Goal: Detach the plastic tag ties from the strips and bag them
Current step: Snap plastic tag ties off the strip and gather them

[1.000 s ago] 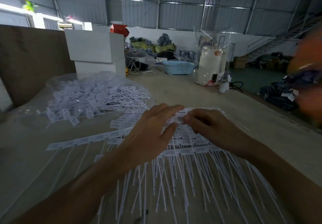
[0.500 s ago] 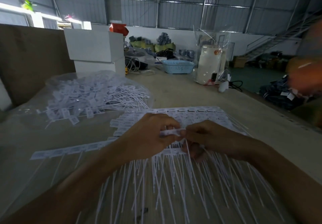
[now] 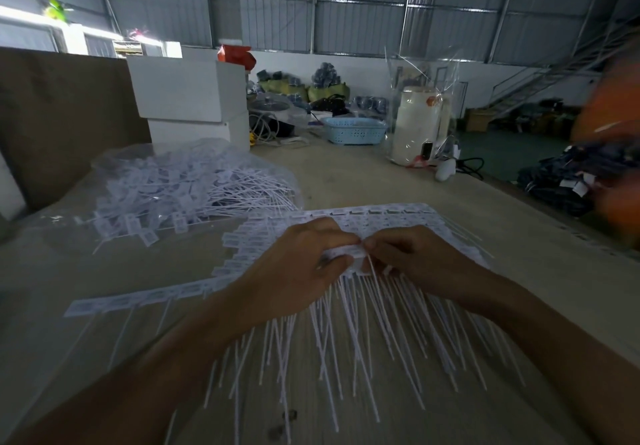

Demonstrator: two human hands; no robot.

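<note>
You had your left hand (image 3: 304, 264) and right hand (image 3: 415, 257) pinching one strip (image 3: 346, 252); a jerky pull risked scattering ties toward six o'clock.

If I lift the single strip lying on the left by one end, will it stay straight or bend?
The single strip would probably sag: it looks thin and long. Its tails, thin like those of the pile, would likely dangle and snag. It seems very light, so it may slide easily on the table.
</note>
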